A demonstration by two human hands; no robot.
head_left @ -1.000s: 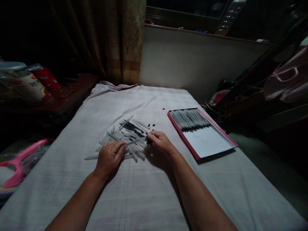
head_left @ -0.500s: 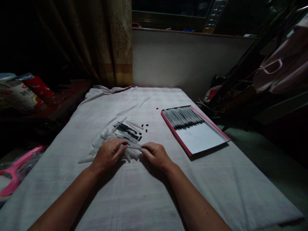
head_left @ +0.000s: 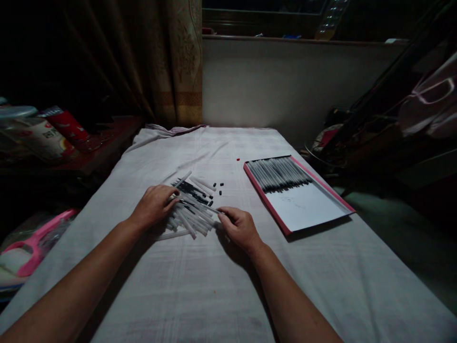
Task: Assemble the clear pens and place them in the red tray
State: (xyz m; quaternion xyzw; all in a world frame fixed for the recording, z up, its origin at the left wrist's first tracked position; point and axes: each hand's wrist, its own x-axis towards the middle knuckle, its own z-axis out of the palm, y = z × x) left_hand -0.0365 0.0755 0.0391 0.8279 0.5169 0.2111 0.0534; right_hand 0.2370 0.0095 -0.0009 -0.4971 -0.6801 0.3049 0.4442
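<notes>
My right hand (head_left: 240,227) pinches the near end of a slim clear pen (head_left: 211,208), which points left over the pile. My left hand (head_left: 154,204) is over the left side of a heap of clear plastic pen tubes (head_left: 193,220), its thumb and fingertips parted beside the black pen parts (head_left: 191,190). Whether a fingertip touches one of them is hard to see. Small black caps (head_left: 220,193) lie just right of the heap. Farther right, a shallow red-edged box lid (head_left: 266,205) holds a row of clear pens with black ends (head_left: 280,174).
A pale checked cloth (head_left: 200,295) covers the table. A small red piece (head_left: 238,159) lies near the lid's far corner. At left are a dark side table with a jar (head_left: 46,138) and a pink-handled item (head_left: 35,240). A curtain (head_left: 171,71) hangs behind.
My left hand has let go of the pen's left end and moved up toward the black parts. My right hand still holds the pen. The view has shifted slightly.
</notes>
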